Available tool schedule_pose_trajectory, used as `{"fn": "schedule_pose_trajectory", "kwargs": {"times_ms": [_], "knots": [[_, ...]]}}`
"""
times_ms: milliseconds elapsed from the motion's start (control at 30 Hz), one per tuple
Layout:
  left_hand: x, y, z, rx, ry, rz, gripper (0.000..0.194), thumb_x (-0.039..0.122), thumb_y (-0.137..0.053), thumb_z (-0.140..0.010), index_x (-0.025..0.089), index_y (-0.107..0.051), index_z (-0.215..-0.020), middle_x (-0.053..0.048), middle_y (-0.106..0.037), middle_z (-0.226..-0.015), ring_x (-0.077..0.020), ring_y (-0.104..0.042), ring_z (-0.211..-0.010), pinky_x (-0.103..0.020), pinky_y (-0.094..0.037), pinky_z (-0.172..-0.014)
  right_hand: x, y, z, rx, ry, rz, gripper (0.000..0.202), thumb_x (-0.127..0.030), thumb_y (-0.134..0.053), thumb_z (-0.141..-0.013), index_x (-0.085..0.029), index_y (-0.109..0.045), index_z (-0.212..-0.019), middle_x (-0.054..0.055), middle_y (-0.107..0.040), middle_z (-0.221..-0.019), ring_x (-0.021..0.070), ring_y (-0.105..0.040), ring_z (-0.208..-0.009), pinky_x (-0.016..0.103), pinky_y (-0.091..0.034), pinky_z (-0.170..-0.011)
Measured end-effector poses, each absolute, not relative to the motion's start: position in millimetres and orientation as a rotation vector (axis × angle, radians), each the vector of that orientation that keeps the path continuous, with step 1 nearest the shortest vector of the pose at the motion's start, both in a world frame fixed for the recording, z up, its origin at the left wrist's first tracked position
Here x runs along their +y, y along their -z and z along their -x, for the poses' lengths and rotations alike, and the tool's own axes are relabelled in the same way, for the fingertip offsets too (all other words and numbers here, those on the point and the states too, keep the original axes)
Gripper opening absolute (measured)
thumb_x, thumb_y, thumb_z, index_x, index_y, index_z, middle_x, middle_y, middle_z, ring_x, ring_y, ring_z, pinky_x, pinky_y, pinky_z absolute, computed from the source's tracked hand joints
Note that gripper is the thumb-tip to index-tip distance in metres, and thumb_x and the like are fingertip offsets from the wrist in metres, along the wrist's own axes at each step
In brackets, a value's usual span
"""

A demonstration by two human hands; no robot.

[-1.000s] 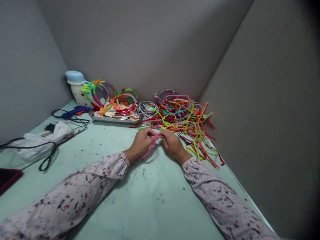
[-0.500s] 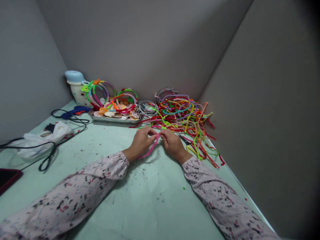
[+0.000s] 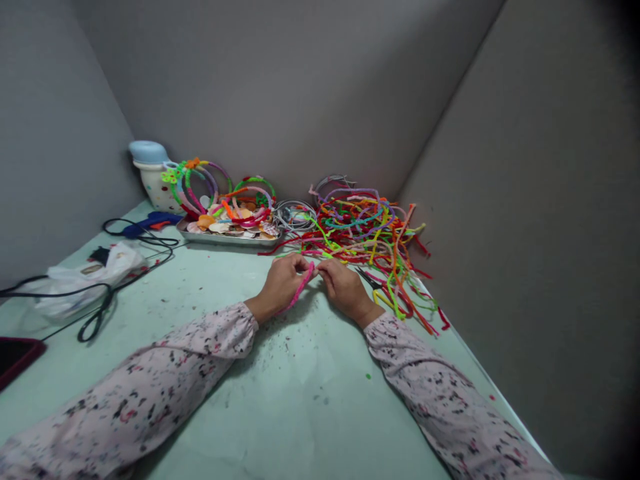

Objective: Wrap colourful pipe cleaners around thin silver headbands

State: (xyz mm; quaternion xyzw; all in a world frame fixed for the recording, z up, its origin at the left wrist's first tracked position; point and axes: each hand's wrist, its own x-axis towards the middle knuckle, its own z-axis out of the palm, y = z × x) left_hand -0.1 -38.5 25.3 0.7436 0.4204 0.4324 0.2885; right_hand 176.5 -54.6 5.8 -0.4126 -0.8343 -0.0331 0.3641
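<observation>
A bright pink pipe cleaner (image 3: 302,288) curves down from my fingertips and passes behind the wrist side of my left hand. My left hand (image 3: 283,283) is closed, pinching it between thumb and forefinger. Close beside it, almost touching, my right hand (image 3: 344,288) is closed in a pinch at the upper end of the same pipe cleaner. What lies right between the meeting fingertips is too small to make out fully. Black-bladed scissors (image 3: 373,283) with yellow handles lie just right of my right hand.
Beyond my hands spreads a heap of coloured pipe cleaners (image 3: 360,230), with coiled grey wire (image 3: 296,216) beside it. A metal tray (image 3: 227,241) bears shells and wrapped hoops. A lidded cup (image 3: 153,180), a plastic bag (image 3: 75,287) and a black cable (image 3: 107,303) lie leftward.
The hanging part of the pink pipe cleaner has swung up and left, closer against my left hand. Both hands stay in nearly the same place.
</observation>
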Motion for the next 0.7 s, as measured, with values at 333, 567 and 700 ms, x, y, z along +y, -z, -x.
{"fn": "schedule_pose_trajectory", "kwargs": {"times_ms": [333,567,700], "knots": [[-36.4,-26.6,-0.4,1.129,-1.140,-2.004,0.018,0.033,-0.059,-0.079,0.016,-0.063,-0.074,-0.003,-0.063,-0.076,-0.0141,-0.056,-0.072,-0.026,-0.042,-0.068,-52.5,-4.3,-178.1,-2.113,0.106,1.071,0.016,-0.020,-0.040,-0.094,-0.020,-0.055,-0.100,0.008,-0.062,-0.094,0.0199,-0.058,-0.089,0.033,-0.049,-0.079],[-34.4,-25.2,1.4,1.134,-1.117,-2.060,0.027,0.040,-0.055,-0.081,0.016,-0.061,-0.071,-0.003,-0.061,-0.073,-0.0143,-0.052,-0.070,-0.025,-0.039,-0.065,-52.8,-4.8,-178.0,-2.140,0.098,1.054,0.017,-0.019,-0.039,-0.094,-0.020,-0.055,-0.101,0.008,-0.061,-0.093,0.0196,-0.058,-0.089,0.033,-0.048,-0.079],[-35.2,-25.6,1.7,1.144,-1.109,-2.081,0.029,0.041,-0.054,-0.082,0.016,-0.057,-0.068,-0.002,-0.058,-0.069,-0.0137,-0.050,-0.068,-0.024,-0.037,-0.063,-53.7,-6.5,-176.6,-2.149,0.094,1.036,0.018,-0.019,-0.039,-0.094,-0.020,-0.055,-0.101,0.007,-0.062,-0.092,0.0195,-0.059,-0.089,0.032,-0.048,-0.078]]}}
